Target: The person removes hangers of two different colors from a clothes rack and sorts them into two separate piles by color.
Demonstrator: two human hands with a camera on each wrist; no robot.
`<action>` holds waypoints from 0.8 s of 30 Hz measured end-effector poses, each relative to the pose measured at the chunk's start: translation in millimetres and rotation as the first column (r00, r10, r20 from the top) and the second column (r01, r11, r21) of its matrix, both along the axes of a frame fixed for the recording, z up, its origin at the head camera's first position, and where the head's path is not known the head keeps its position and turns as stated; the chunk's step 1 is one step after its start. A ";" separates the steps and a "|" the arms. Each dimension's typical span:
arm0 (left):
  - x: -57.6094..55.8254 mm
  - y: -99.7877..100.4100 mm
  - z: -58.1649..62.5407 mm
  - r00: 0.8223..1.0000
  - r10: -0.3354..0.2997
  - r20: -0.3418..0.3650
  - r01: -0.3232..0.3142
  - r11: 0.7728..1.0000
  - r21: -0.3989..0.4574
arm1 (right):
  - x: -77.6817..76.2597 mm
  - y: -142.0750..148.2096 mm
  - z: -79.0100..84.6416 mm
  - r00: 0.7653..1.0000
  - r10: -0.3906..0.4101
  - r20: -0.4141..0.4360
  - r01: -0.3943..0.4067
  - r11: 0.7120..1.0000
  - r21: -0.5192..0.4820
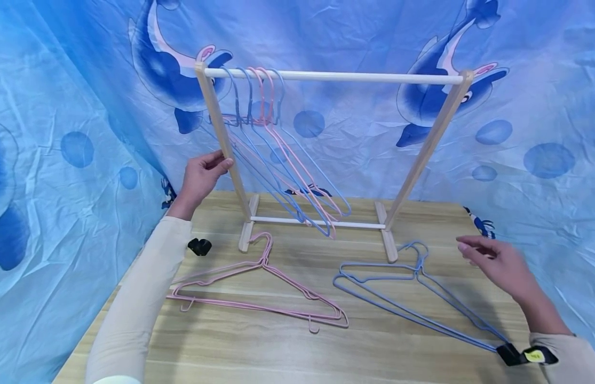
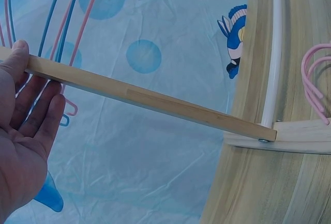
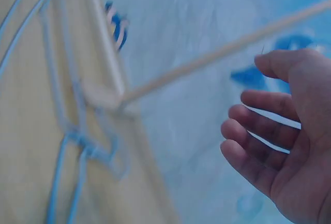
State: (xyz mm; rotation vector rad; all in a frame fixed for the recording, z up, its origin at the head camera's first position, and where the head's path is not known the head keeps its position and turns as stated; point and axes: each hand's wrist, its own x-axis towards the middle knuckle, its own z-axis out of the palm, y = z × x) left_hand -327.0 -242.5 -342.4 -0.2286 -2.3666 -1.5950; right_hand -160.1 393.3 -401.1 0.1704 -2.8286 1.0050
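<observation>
With our left hand (image 1: 203,173) we grip the left post (image 1: 222,132) of the clothes rack (image 1: 429,148), thumb on one side and fingers on the other. Our right hand (image 1: 500,266) is in the air near the blue hangers (image 1: 418,268) lying on the table (image 1: 249,354), its fingers loosely bent and holding nothing. Pink hangers (image 1: 264,261) lie left of these. We see other hangers (image 1: 267,121), pink and blue, hanging from the left part of the white bar (image 1: 355,77).

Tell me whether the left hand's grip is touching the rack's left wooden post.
Touching. The left wrist view shows it: the left hand's grip straddles the left wooden post, thumb overlapping its near edge and fingers passing behind.
</observation>
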 end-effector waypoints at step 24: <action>-2.7 0.4 -0.4 1.000 -0.005 -0.005 0.005 1.000 0.010 | -77.0 -159.9 109.8 0.972 0.187 -0.145 -0.223 0.927 -0.301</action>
